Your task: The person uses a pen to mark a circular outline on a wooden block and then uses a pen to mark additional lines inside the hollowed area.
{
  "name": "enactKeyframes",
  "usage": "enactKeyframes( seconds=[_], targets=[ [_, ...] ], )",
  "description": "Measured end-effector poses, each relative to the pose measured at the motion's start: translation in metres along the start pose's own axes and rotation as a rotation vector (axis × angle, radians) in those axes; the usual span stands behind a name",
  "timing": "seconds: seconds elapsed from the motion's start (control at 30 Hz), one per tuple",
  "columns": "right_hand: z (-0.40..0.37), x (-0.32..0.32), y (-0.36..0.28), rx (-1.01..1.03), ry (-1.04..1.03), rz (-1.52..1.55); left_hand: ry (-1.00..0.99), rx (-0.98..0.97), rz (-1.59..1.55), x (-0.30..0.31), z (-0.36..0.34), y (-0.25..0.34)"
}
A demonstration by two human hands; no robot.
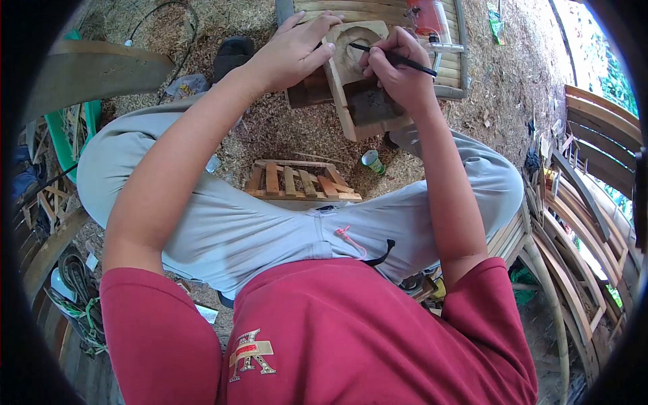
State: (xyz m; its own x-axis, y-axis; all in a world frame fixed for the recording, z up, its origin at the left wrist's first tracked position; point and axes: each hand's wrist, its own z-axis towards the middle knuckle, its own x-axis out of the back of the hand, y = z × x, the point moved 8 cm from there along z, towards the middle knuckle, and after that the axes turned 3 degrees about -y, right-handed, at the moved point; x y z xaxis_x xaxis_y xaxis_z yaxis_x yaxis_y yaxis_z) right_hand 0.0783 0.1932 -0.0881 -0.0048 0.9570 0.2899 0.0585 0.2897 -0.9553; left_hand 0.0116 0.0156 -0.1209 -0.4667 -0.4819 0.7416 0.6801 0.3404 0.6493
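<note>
A pale carved wooden piece (345, 71) with a rounded hollow leans at the front edge of a slatted bench. My left hand (297, 50) grips its left edge, thumb and forefinger lying over the rim. In my right hand (405, 71) is a slim black pen-like tool (417, 67), pinched between thumb and fingers, its tip touching the hollow. I cannot make out the exact kind of tool. Beneath the right hand, the lower part of the wooden piece is in shadow.
The slatted bench (455, 67) bears a red container (425, 17) and a metal object (445, 48) right of my hand. Below are a small slatted wooden stool (290, 182) and a green-white cup (372, 162). Shavings cover the ground. Curved wooden slats (574, 223) stand at right.
</note>
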Motion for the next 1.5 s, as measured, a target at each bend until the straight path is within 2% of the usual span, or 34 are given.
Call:
enactKeyframes(
  seconds=[1.5],
  targets=[
    [0.0018,0.0013,-0.0007,-0.055,-0.047,0.022,0.004,-0.009,0.034,-0.0018,0.0002,-0.0016]
  ],
)
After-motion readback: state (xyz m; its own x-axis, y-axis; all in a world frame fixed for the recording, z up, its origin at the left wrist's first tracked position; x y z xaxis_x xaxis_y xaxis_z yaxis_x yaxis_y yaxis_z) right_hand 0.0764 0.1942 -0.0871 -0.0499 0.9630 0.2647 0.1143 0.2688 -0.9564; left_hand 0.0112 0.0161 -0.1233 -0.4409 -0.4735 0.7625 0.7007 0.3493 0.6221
